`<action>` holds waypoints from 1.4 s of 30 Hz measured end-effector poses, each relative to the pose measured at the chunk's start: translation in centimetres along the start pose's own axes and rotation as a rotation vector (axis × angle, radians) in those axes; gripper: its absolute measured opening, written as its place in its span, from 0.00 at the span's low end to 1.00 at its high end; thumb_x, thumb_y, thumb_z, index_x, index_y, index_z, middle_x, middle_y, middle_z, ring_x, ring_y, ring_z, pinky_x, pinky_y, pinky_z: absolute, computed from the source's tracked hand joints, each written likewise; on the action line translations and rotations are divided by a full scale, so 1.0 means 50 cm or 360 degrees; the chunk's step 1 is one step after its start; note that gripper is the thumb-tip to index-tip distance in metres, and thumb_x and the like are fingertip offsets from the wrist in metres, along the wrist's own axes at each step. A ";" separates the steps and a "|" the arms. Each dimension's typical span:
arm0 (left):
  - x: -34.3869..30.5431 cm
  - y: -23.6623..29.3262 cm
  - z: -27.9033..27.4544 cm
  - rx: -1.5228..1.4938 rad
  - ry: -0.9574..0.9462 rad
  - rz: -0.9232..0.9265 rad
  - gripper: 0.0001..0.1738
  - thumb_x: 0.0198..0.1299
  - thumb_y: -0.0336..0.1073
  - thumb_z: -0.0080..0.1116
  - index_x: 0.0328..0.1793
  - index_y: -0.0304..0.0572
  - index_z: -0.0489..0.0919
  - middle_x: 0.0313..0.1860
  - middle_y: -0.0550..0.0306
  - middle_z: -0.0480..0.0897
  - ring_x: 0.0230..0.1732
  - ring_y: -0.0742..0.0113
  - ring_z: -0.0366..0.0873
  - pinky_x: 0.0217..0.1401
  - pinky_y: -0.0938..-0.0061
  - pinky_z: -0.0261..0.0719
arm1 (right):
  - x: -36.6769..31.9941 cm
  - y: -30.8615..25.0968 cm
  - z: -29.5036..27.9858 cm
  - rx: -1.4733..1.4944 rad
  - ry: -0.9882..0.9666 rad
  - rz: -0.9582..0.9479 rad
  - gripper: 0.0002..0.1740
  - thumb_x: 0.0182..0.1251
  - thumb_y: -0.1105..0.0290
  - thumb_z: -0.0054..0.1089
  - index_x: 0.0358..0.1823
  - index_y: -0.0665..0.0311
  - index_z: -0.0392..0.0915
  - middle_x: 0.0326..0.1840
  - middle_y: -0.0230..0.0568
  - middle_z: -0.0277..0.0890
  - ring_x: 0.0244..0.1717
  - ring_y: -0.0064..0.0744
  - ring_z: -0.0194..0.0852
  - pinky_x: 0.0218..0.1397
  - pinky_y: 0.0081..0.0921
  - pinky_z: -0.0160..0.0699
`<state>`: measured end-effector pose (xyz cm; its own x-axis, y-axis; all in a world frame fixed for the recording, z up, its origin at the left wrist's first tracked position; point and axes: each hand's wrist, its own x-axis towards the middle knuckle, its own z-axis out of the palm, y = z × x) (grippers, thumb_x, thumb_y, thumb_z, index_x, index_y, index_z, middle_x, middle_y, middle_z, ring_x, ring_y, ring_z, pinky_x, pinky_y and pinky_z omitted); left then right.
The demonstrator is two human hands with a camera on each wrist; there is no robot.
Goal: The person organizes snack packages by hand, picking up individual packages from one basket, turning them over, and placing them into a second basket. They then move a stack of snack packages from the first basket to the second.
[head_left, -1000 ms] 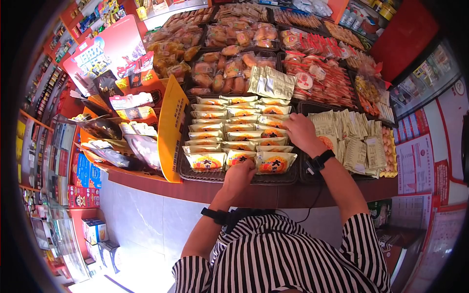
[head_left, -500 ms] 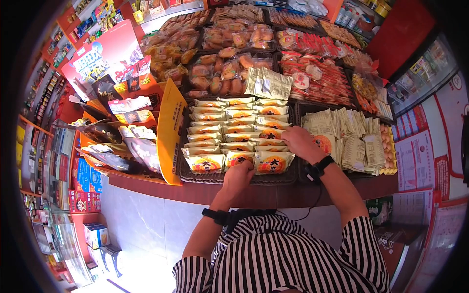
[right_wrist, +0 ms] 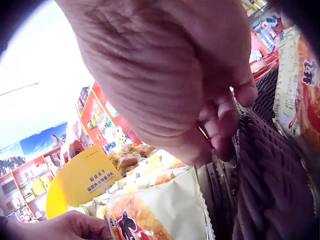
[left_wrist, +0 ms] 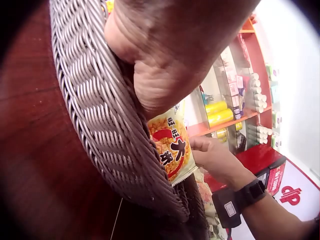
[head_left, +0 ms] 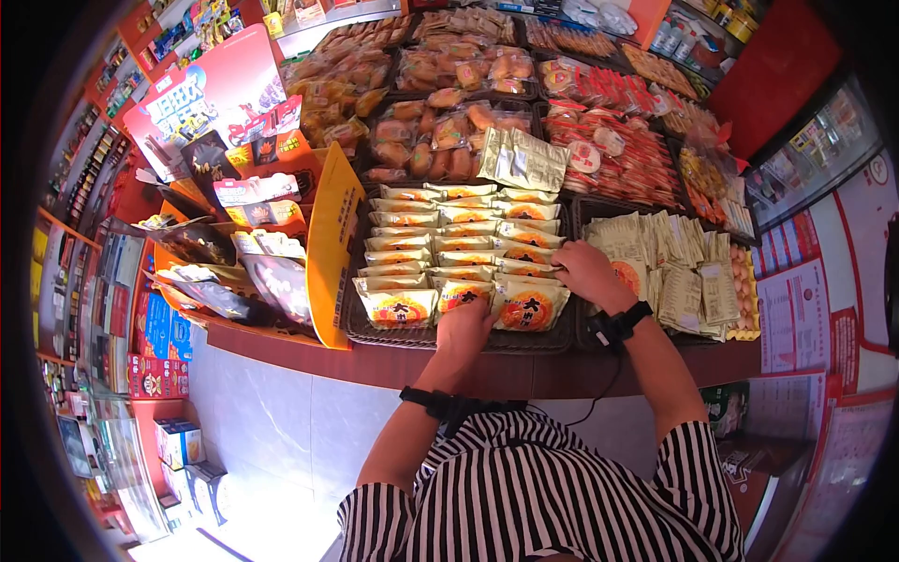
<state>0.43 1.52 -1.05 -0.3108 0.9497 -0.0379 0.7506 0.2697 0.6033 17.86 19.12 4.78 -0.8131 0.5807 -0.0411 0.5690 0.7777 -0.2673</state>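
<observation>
Rows of cream packets of rice crackers with orange printing stand in a dark woven basket (left_wrist: 95, 95). My left hand (head_left: 465, 328) is at the front row, against the middle packet (head_left: 459, 290) and the left edge of the right-hand packet (head_left: 530, 304); its fingertips are hidden, so I cannot tell whether they pinch. My right hand (head_left: 592, 273) reaches in along the basket's right side. In the right wrist view its fingers (right_wrist: 222, 122) hang loosely bent beside the woven wall, close to the packet's right edge.
Another basket with beige packets (head_left: 688, 272) stands on the right, beside eggs (head_left: 744, 281). Bagged breads (head_left: 440, 136) and red-wrapped snacks (head_left: 613, 155) lie behind. A yellow display box (head_left: 332, 248) borders the left. One loose pale packet (head_left: 523, 159) lies across the basket's back edge.
My right hand has come down toward the front row along the basket's right side. The front right packet stands a little differently, and my left hand has shifted slightly right.
</observation>
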 end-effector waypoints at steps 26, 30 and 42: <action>0.000 -0.035 -0.025 0.0081 -0.0111 0.0178 0.13 0.54 0.45 0.59 0.37 0.45 0.77 0.25 0.49 0.81 0.32 0.48 0.80 0.33 0.57 0.76 | -0.070 -0.147 0.067 0.0395 -0.0611 -0.0067 0.26 0.69 0.50 0.42 0.56 0.63 0.69 0.37 0.55 0.78 0.40 0.54 0.78 0.44 0.47 0.74; -0.009 -0.020 -0.050 0.0087 -0.0268 0.0108 0.13 0.57 0.45 0.56 0.38 0.44 0.79 0.28 0.46 0.81 0.34 0.46 0.79 0.35 0.56 0.75 | -0.076 -0.138 0.058 0.0424 -0.0636 -0.0211 0.26 0.67 0.51 0.47 0.57 0.62 0.69 0.40 0.52 0.79 0.42 0.54 0.78 0.46 0.45 0.74; -0.009 -0.023 -0.041 0.0103 -0.0100 0.0168 0.19 0.60 0.49 0.52 0.27 0.43 0.78 0.21 0.48 0.79 0.28 0.48 0.79 0.31 0.56 0.75 | 0.100 -0.041 -0.067 0.1214 0.0540 0.0090 0.09 0.62 0.69 0.58 0.41 0.65 0.75 0.32 0.33 0.76 0.35 0.21 0.75 0.39 0.21 0.73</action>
<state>-1.47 0.46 -0.10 -0.1921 0.9810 -0.0281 0.8138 0.1753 0.5541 13.05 21.26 8.34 -0.6351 0.7499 0.1851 0.2694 0.4396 -0.8568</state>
